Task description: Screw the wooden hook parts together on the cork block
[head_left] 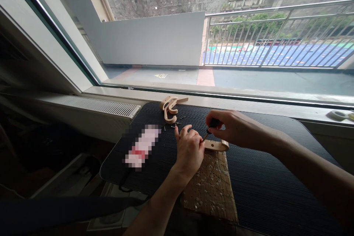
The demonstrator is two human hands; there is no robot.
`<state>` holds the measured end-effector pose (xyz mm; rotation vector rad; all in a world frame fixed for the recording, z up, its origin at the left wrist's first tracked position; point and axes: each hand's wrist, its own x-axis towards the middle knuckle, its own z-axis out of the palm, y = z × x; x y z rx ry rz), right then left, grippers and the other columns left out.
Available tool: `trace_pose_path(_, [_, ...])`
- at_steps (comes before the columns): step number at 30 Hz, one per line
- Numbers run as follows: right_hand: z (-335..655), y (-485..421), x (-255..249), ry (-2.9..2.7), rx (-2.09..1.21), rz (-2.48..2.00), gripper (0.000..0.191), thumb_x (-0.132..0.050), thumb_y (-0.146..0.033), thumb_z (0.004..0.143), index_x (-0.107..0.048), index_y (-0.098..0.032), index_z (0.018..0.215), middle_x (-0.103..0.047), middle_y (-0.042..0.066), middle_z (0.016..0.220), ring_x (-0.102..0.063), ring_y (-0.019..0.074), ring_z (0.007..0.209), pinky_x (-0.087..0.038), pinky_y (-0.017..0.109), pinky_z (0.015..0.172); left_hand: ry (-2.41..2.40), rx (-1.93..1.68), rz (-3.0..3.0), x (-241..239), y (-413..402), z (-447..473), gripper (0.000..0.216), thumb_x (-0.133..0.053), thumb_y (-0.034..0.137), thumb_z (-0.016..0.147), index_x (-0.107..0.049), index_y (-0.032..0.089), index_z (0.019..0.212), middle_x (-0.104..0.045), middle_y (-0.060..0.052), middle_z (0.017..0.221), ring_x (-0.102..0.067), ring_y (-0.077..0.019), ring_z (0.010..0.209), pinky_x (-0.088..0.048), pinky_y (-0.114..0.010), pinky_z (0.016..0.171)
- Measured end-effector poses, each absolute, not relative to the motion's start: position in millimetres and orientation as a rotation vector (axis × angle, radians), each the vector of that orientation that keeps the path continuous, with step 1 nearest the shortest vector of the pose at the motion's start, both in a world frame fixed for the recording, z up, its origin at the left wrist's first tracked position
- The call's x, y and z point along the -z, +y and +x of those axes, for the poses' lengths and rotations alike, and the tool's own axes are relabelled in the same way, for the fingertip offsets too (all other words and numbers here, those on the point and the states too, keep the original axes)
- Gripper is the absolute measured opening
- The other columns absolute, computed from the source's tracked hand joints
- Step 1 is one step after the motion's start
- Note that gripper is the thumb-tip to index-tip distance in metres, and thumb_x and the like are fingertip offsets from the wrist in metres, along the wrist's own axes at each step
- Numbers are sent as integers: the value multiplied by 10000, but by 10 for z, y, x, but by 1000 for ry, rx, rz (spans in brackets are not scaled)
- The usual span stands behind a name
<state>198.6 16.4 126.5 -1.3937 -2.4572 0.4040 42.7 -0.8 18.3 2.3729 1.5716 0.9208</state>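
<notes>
R hand [229,127] fingers grip black-handled screwdriver [212,123] — L hand [189,149] on pale wood strip [218,145], grip unclear.

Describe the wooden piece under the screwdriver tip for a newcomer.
On the black ribbed mat lies a scuffed board. At its far edge, between left hand and right hand with screwdriver, sits a flat wooden strip; unlike the curved hooks behind, it is straight.

pale smooth wooden hooks [170,107], ribbed matt black mat [262,177], pitted rough brown board [212,188]

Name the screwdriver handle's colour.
Black; the handle of the screwdriver shows best in the head view.
</notes>
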Motion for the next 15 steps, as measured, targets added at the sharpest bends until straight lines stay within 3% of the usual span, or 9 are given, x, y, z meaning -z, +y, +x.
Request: trace_pose_path(15, [2028,233,-1216,-2431,-428,-1382,83,-551,-262,765,-578,-208,822,-616,-13,715,-508,110,617,-361,240,563,1580,-916,2388,-164,-13,420,92,-610,158,788,-578,198,711,-646,7,884,-450,-243,1196,-84,-545,1120])
